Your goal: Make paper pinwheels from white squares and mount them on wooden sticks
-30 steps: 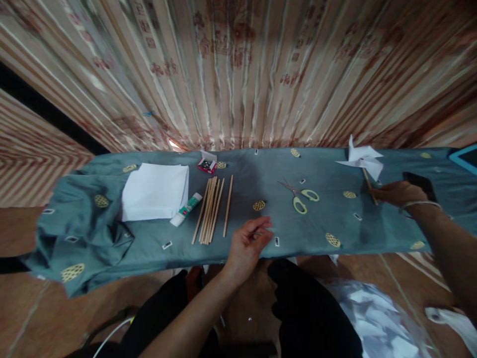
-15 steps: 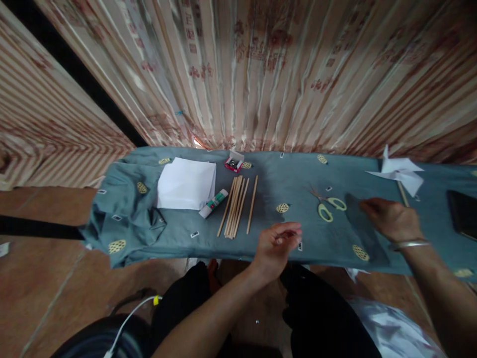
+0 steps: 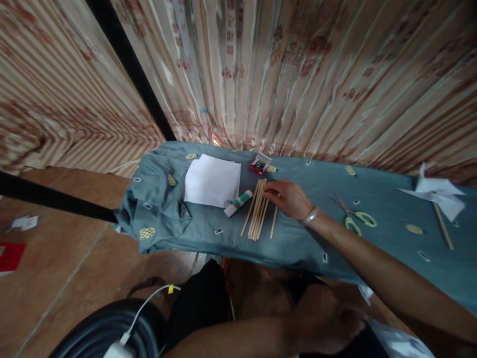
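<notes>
My right hand (image 3: 292, 200), with a silver bangle (image 3: 310, 216) at the wrist, hovers over the upper ends of several thin wooden sticks (image 3: 257, 214). Its fingers reach forward, thumb and forefinger slightly apart, and partly cover one stick (image 3: 274, 223) lying separate on the right. Whether they touch a stick is unclear. Low over my lap, beyond the table's near edge, my left hand (image 3: 330, 318) is smeared by motion, so its fingers cannot be made out. A glue stick (image 3: 238, 203) lies left of the sticks, beside a stack of white paper (image 3: 212, 180).
Behind the sticks sits a small open red box (image 3: 258, 166) of dark pieces. Scissors (image 3: 352, 216) with yellow-green handles lie right of my hand. A white paper pinwheel (image 3: 437, 191) on a stick rests farther right on the green tablecloth (image 3: 298, 256). A curtain (image 3: 276, 99) hangs behind.
My right hand has crossed left from near the pinwheel to the sticks. My left hand has dropped off the table edge toward my lap. The view has turned a little left.
</notes>
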### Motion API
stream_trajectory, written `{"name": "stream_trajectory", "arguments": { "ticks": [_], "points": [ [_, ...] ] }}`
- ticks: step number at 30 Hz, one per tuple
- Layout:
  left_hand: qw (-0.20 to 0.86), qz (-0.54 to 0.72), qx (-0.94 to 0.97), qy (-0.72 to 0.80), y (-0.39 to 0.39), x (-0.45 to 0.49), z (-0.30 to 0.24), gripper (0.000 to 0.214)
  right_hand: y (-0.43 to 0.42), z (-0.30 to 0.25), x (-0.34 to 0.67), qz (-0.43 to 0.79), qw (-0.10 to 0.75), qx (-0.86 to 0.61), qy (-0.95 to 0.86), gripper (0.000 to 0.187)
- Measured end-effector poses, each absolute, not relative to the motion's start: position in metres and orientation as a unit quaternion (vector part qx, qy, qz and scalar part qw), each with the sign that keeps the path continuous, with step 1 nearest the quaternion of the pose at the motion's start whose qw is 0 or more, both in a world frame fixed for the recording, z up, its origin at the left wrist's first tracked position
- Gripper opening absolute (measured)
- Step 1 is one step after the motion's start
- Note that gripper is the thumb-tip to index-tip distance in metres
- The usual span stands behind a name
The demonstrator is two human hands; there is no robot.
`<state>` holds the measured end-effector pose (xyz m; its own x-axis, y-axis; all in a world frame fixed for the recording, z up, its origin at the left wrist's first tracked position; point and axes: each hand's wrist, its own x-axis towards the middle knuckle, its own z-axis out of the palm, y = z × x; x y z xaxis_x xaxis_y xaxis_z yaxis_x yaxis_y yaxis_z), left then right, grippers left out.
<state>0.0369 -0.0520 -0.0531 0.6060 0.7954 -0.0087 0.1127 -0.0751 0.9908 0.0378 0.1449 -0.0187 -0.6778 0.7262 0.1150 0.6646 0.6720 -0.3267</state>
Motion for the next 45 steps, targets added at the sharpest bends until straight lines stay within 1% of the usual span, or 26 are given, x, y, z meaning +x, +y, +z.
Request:
{"name": "stream_trajectory", "arguments": {
  "ticks": [2,3,5,8,11,13,17,23,25,29,30,34,35,36,40,42,43,45],
  "points": [
    [0.570,0.275,0.699,0.333,-0.055,0.038,-0.057,0.026,0.151,-0.023,0.008,0.151,0.155,-0.335,-0.917,0.021],
    [0.561,0.271,0.708,0.334,-0.056,0.039,-0.057,0.026,0.153,-0.025,-0.005,0.161,0.157,-0.314,-0.922,0.025],
    [0.538,0.261,0.729,0.333,-0.056,0.040,-0.057,0.026,0.155,-0.029,-0.028,0.177,0.153,-0.291,-0.928,0.040],
    [0.506,0.247,0.752,0.342,-0.053,0.041,-0.053,0.025,0.155,-0.032,-0.051,0.179,0.110,-0.277,-0.937,0.055],
    [0.481,0.236,0.768,0.351,-0.050,0.042,-0.052,0.020,0.154,-0.030,-0.063,0.160,0.059,-0.281,-0.944,0.059],
    [0.477,0.225,0.774,0.350,-0.049,0.043,-0.053,0.016,0.154,-0.028,-0.067,0.145,0.031,-0.281,-0.948,0.058],
    [0.487,0.229,0.764,0.355,-0.049,0.042,-0.055,0.014,0.152,-0.022,-0.069,0.122,-0.001,-0.278,-0.953,0.047],
    [0.493,0.230,0.764,0.347,-0.045,0.032,-0.044,0.013,0.148,-0.019,-0.071,0.114,-0.012,-0.279,-0.953,0.056],
    [0.486,0.222,0.772,0.345,-0.043,0.029,-0.038,0.014,0.148,-0.020,-0.072,0.107,-0.012,-0.275,-0.956,0.054],
    [0.482,0.216,0.778,0.341,-0.043,0.029,-0.037,0.016,0.148,-0.022,-0.070,0.098,-0.014,-0.264,-0.960,0.044],
    [0.482,0.222,0.776,0.341,-0.043,0.030,-0.039,0.017,0.148,-0.022,-0.069,0.098,-0.013,-0.260,-0.960,0.045],
    [0.472,0.242,0.780,0.333,-0.046,0.035,-0.048,0.018,0.148,-0.021,-0.069,0.101,-0.012,-0.254,-0.962,0.060],
    [0.471,0.240,0.780,0.334,-0.046,0.036,-0.049,0.017,0.148,-0.020,-0.070,0.099,-0.016,-0.255,-0.962,0.059],
    [0.470,0.238,0.782,0.333,-0.045,0.035,-0.048,0.016,0.147,-0.019,-0.071,0.095,-0.020,-0.255,-0.962,0.055],
    [0.470,0.243,0.780,0.334,-0.044,0.033,-0.044,0.013,0.141,-0.016,-0.073,0.066,-0.039,-0.253,-0.965,0.031],
    [0.467,0.249,0.781,0.332,-0.044,0.032,-0.044,0.012,0.137,-0.014,-0.072,0.057,-0.045,-0.250,-0.965,0.023],
    [0.468,0.250,0.780,0.331,-0.044,0.032,-0.045,0.012,0.136,-0.013,-0.071,0.054,-0.047,-0.251,-0.965,0.022],
    [0.477,0.244,0.777,0.331,-0.044,0.033,-0.047,0.010,0.134,-0.011,-0.068,0.056,-0.046,-0.262,-0.963,0.027]
  ]
}}
